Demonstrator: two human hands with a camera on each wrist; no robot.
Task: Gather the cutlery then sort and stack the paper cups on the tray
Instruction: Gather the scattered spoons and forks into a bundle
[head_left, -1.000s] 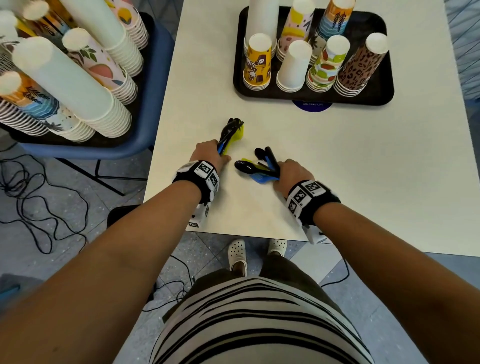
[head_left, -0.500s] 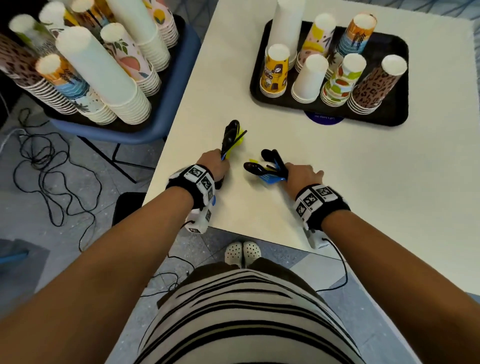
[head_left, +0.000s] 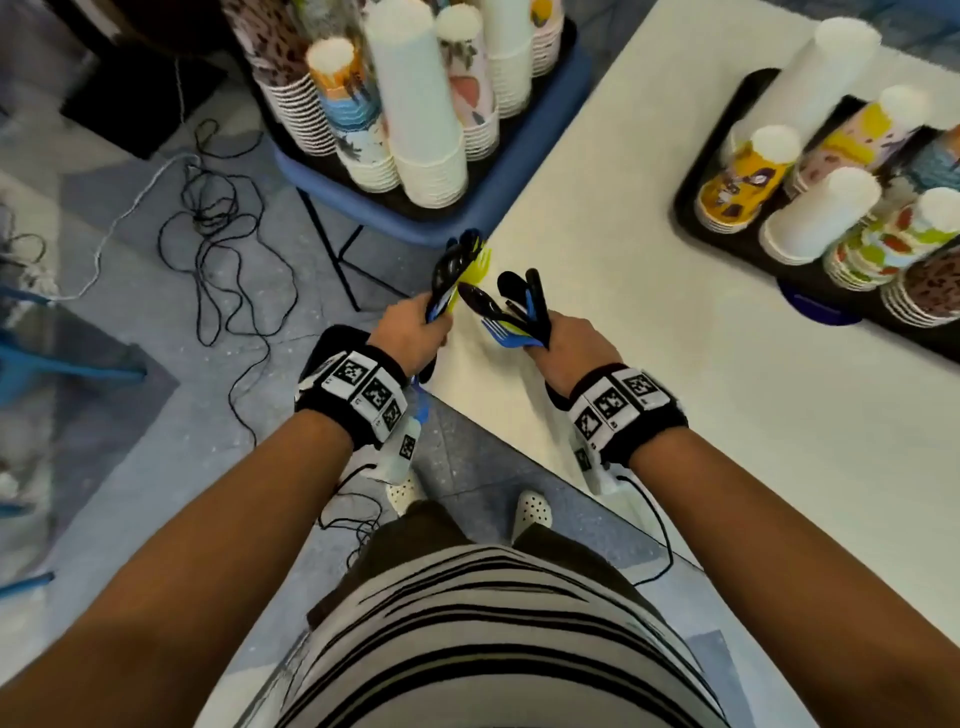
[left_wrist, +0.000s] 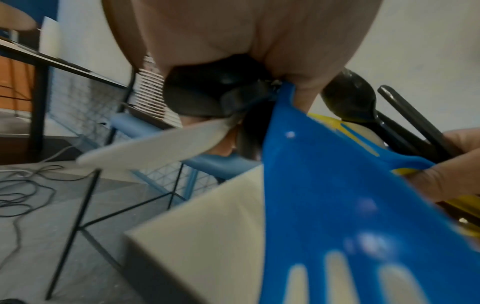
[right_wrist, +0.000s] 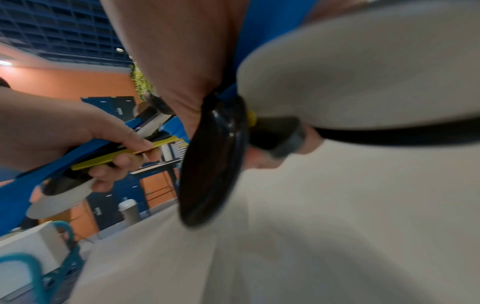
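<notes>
While both hands hang over the near corner of the white desk (head_left: 675, 395), each is clenched round its own bunch of plastic cutlery. The left hand (head_left: 410, 332) grasps a bundle of black, yellow and blue plastic forks and spoons (head_left: 457, 275), its fingers (right_wrist: 122, 144) curled about the handles so that the heads fan up and away from the person; from the left wrist view a blue fork (left_wrist: 337, 205) and a white piece stick out the back of the fist too. The right hand (head_left: 571, 343) holds a second bunch of black spoons with blue and yellow forks (head_left: 514, 306), heads pointing toward the left hand. These two bundles lie just beside each other, tips almost crossing, long axes leaning together like a narrow V. Joining them, I'd judge, is the coming move, and it turns on that small gap: either hand is equally near, and the handles would need to come parallel first. Well beyond the right fingers sits the black tray (head_left: 691, 208) with stacked paper cups (head_left: 810, 218), plain and patterned. Off past the left fingers, a blue chair (head_left: 519, 171) carries more tall cup stacks.
</notes>
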